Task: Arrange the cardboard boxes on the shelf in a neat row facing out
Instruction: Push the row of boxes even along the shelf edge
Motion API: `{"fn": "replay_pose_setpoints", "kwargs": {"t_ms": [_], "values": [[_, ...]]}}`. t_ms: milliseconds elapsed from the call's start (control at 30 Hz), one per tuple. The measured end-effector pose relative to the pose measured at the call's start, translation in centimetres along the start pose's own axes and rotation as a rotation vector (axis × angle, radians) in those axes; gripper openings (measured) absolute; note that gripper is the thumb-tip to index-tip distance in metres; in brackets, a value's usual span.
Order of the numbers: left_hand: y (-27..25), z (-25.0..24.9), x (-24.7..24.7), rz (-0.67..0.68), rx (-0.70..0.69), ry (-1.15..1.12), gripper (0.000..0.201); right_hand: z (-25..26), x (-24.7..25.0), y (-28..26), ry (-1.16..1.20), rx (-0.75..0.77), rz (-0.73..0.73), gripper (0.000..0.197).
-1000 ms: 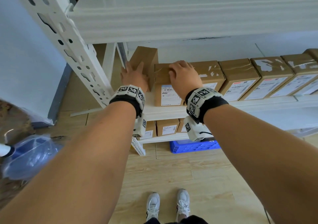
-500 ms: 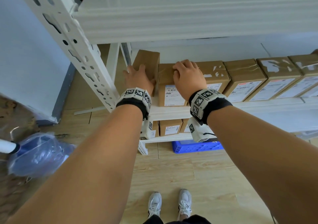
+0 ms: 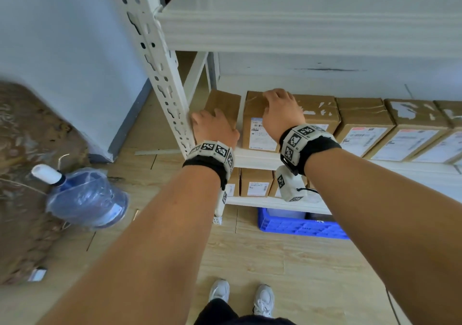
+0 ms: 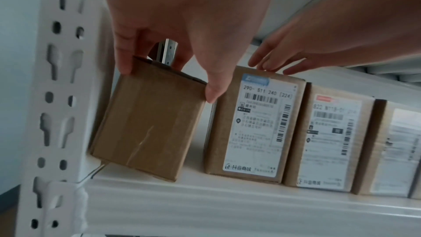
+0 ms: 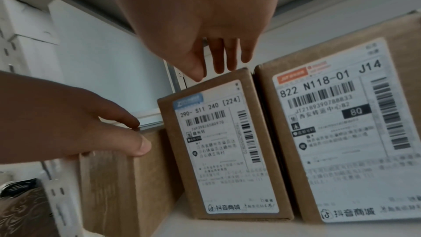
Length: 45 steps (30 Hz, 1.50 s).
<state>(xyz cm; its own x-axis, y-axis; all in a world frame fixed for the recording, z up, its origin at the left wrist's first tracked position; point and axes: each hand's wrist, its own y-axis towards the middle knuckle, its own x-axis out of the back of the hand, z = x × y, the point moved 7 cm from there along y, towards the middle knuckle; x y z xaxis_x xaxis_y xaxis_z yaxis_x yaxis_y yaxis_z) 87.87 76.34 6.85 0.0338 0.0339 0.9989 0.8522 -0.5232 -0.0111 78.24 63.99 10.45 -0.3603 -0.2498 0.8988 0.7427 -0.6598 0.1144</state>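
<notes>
at the shelf's [image 4: 227, 203] left end, beside the upright post [image 4: 59, 96], the plain unlabelled box [image 4: 148, 127] is gripped at its top by the left hand [image 3: 212, 127] and is held tilted. the labelled box [image 5: 225, 150] next to it is touched on top by the right hand's [image 3: 281, 111] relaxed fingers [image 5: 227, 57], nothing clasped.
</notes>
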Motion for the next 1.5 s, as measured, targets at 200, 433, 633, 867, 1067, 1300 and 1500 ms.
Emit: {"fn": "replay_pose_setpoints", "kwargs": {"t_ms": [200, 433, 633, 867, 1067, 1300, 1500], "values": [[-3.3, 0.9, 1.2, 0.007, -0.010, 0.003, 0.076, 1.8, 0.9, -2.5, 0.024, 0.060, 0.018, 0.058], [-5.8, 4.1, 4.2, -0.043, -0.039, -0.190, 0.068, 3.0, 1.4, -5.3, 0.112, 0.000, 0.014, 0.057], [-8.6, 9.5, 4.5, 0.120, 0.074, -0.521, 0.077, 5.5, -0.9, -10.3, 0.148, -0.115, 0.087, 0.057], [-12.1, 14.4, 4.4, 0.258, 0.247, -0.868, 0.064, 7.0, -3.7, -16.1, 0.150, -0.222, 0.168, 0.064], [-14.2, 15.0, 3.8, 0.357, 0.341, -1.151, 0.064, 8.5, -3.9, -19.1, 0.236, -0.122, 0.154, 0.092], [-14.8, 14.1, 3.5, 0.416, 0.383, -1.304, 0.072, 8.2, -2.5, -19.4, 0.172, -0.144, 0.007, 0.114], [-14.6, 13.7, 3.4, 0.420, 0.410, -1.407, 0.061, 6.5, -0.5, -18.9, 0.369, -0.376, -0.005, 0.081]]}}
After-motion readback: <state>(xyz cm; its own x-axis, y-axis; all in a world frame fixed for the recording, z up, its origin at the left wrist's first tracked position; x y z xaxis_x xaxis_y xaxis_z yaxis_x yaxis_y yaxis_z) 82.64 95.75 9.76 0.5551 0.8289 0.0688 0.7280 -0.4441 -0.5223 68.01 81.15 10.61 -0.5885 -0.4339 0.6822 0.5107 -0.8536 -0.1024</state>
